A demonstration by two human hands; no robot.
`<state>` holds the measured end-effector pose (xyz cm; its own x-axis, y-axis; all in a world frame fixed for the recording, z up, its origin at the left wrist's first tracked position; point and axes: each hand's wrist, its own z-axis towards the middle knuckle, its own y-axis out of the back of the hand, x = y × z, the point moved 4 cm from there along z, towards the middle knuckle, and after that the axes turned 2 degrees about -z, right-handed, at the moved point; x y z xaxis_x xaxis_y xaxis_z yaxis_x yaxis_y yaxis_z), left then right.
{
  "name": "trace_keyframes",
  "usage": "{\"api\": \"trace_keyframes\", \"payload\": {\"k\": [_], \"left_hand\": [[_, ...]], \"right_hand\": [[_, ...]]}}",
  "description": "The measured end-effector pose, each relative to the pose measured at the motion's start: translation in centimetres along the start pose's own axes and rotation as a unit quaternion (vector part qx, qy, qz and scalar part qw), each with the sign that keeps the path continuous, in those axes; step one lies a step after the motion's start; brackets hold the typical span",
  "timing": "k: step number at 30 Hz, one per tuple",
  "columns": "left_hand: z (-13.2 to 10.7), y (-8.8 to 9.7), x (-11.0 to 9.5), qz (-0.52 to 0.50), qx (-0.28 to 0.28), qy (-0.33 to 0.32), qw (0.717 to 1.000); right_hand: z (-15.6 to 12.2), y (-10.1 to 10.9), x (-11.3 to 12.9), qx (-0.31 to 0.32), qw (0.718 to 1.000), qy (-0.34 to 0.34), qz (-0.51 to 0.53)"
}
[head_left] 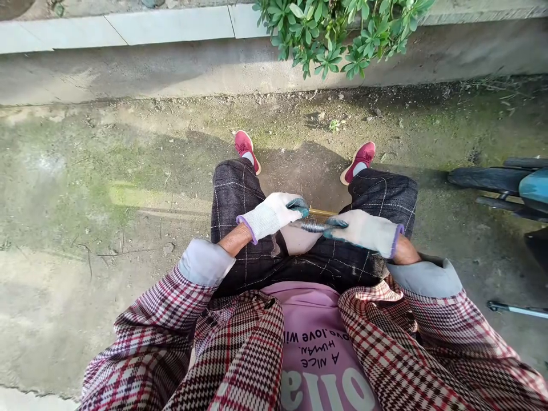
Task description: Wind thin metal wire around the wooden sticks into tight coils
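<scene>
Both my hands wear white knit gloves with dark green fingertips and purple cuffs. My left hand is closed, its fingertips pressed together at the left end of a thin yellow rod. My right hand is closed on a short silvery ridged piece, slightly blurred, whose exact kind I cannot make out. This piece points left, just below the rod. The rod's right end reaches my right fingers; whether they grip it is hidden. Below the hands, between my thighs, shows a pale rounded surface.
My legs are spread, with red shoes on the bare ground. Ahead runs a low concrete wall with a leafy green bush hanging over it. At the right are a dark wheel with blue bodywork and a thin metal bar.
</scene>
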<state>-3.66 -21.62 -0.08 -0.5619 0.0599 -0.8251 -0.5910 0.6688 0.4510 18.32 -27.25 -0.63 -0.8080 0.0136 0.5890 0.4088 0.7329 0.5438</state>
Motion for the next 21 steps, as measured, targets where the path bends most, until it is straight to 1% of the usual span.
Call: {"api": "trace_keyframes", "payload": {"k": [2, 4, 6, 8, 10, 12, 13, 15, 18, 21], "left_hand": [[-0.1, -0.3, -0.1, 0.013, -0.008, 0.008, 1.0], [-0.1, -0.6, -0.1, -0.011, -0.011, 0.019, 1.0], [0.0, -1.0, -0.2, -0.066, -0.004, 0.03, 0.997], [0.0, -1.2, -0.4, -0.128, 0.009, 0.037, 0.991], [0.0, -1.3, -0.7, -0.167, 0.024, 0.034, 0.985], [0.0, -1.4, -0.7, -0.172, 0.035, 0.019, 0.984], [0.1, -1.4, -0.5, -0.168, 0.039, 0.01, 0.985], [0.4, -1.5, 0.3, -0.154, 0.037, 0.0, 0.987], [1.1, -1.6, 2.0, -0.114, 0.011, 0.001, 0.993], [1.4, -1.2, 2.6, -0.075, -0.001, -0.004, 0.997]], "right_hand": [[0.2, 0.7, -0.7, -0.073, 0.995, -0.047, -0.049], [0.0, 1.6, -1.1, -0.14, 0.988, -0.059, -0.041], [-0.3, 2.2, -1.0, -0.18, 0.982, -0.056, 0.027], [-0.7, 2.4, -0.8, -0.189, 0.971, -0.055, 0.138], [-1.0, 2.3, -0.5, -0.177, 0.947, -0.06, 0.261], [-1.2, 2.0, 0.0, -0.159, 0.919, -0.058, 0.356], [-1.3, 1.9, 0.1, -0.145, 0.908, -0.051, 0.389], [-1.5, 1.6, 0.3, -0.105, 0.896, -0.029, 0.43], [-1.7, 1.3, 0.3, -0.02, 0.896, 0.013, 0.444], [-1.9, 0.8, 0.4, 0.072, 0.915, 0.047, 0.395]]}}
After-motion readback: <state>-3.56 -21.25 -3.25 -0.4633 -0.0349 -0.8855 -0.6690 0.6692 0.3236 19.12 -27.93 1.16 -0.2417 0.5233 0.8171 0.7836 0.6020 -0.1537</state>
